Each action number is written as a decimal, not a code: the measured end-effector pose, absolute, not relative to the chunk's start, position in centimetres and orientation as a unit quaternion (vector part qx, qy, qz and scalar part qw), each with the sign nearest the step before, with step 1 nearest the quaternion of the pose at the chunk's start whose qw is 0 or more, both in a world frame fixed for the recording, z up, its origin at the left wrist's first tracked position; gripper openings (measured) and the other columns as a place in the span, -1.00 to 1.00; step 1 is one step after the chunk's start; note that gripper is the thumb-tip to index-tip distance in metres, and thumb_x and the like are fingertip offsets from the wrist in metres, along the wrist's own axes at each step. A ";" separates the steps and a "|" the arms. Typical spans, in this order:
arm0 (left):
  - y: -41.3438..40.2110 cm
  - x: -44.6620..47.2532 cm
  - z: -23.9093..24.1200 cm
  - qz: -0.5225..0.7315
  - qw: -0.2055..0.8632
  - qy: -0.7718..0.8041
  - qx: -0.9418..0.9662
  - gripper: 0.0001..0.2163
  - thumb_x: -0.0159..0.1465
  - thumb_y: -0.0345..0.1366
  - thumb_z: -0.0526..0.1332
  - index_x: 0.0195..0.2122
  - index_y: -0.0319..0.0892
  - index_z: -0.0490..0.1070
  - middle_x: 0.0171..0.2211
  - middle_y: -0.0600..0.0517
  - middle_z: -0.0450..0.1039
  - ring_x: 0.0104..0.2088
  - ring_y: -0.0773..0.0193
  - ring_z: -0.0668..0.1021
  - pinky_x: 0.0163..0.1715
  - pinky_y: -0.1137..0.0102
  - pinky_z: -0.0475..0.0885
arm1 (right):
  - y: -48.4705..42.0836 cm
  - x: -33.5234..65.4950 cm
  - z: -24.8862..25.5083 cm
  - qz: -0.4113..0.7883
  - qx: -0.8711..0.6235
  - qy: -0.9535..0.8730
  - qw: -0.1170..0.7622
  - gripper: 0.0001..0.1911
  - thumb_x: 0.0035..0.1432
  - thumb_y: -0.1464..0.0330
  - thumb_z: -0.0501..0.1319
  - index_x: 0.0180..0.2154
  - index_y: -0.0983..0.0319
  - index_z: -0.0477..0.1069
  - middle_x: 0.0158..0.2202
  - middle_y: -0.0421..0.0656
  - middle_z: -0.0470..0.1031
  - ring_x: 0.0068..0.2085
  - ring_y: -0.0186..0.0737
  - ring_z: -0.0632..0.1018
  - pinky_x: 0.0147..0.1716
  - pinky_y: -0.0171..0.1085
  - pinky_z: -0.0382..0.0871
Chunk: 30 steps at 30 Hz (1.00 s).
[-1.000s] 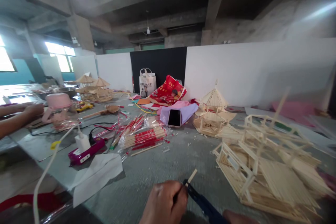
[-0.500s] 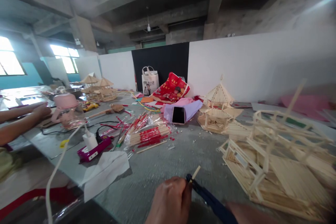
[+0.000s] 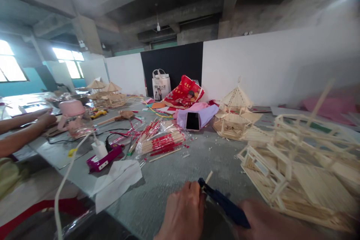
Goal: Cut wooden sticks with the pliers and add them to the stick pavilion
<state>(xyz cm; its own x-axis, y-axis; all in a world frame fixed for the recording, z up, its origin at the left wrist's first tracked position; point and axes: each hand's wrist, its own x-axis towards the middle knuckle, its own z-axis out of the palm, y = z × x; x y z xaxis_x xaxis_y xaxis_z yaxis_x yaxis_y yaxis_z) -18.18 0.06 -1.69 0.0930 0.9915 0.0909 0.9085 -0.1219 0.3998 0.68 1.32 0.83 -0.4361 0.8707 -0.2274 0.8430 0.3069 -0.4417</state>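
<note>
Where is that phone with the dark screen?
In the head view, the phone with the dark screen leans on lilac paper mid-table, left of the small stick pavilion model.

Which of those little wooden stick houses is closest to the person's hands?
The large unfinished stick frame at the right, beside the right hand. The roofed pavilion and the far left models stand farther back.

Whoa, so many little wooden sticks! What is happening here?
A person is working at a grey table. Their left hand pinches a thin wooden stick, and their right hand holds a dark blue cutter with its tip at that stick. Beside them, on the right, sits a stick house model. Packs of chopsticks lie further back. At the left, another person's arms rest on the table.
</note>
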 end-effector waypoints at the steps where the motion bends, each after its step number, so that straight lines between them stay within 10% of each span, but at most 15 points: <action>1: 0.0 -18.2 -1.5 0.144 0.107 0.656 0.733 -0.77 0.26 -0.32 -0.09 -0.32 -0.17 0.35 -0.34 -0.08 0.46 -0.37 0.12 0.52 -0.50 0.38 0.22 | 1.4 0.5 1.4 0.289 -0.537 -0.793 0.007 -0.89 0.04 0.38 0.13 -0.38 0.28 0.38 -0.50 -0.16 0.41 -0.47 -0.16 0.46 -0.62 -0.39 0.06; 9: 0.4 -18.0 -1.7 0.047 0.030 0.601 0.797 -0.69 0.09 -0.60 -0.12 -0.30 -0.29 0.36 -0.35 -0.18 0.42 -0.41 0.01 0.51 -0.52 0.25 0.35 | 2.4 -0.8 1.1 0.329 -0.548 -0.767 -0.045 -0.73 0.17 0.23 0.08 -0.41 0.30 0.36 -0.47 -0.11 0.43 -0.41 -0.13 0.46 -0.58 -0.38 0.14; 15: 0.7 -18.3 -2.2 0.074 0.043 0.584 0.807 -0.68 0.01 -0.63 -0.11 -0.33 -0.32 0.36 -0.37 -0.23 0.42 -0.41 0.00 0.49 -0.54 0.29 0.27 | 2.3 -0.8 0.0 0.436 -0.563 -0.701 -0.040 -0.83 0.08 0.30 0.03 -0.48 0.25 0.18 -0.80 -0.25 0.19 -0.77 -0.22 0.31 -0.86 -0.43 0.10; 30: 3.0 -20.1 -2.0 0.194 0.353 0.585 0.704 -0.60 0.23 -0.11 -0.20 -0.52 -0.21 0.28 -0.77 0.22 0.02 -0.77 0.45 0.16 -0.76 0.54 0.08 | 1.6 -1.3 2.5 0.421 -0.580 -0.695 -0.062 -0.79 0.23 0.32 -0.01 -0.41 0.31 0.18 -0.77 -0.29 0.16 -0.74 -0.35 0.28 -0.86 -0.52 0.07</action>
<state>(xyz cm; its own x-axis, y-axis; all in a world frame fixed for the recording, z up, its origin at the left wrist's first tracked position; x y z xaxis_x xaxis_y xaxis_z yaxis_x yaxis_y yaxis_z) -20.11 2.95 -1.97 0.2402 0.9606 -0.1400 0.6864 -0.0660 0.7242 -1.34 1.62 2.54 -0.3205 0.7531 -0.5746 0.8578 -0.0266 -0.5134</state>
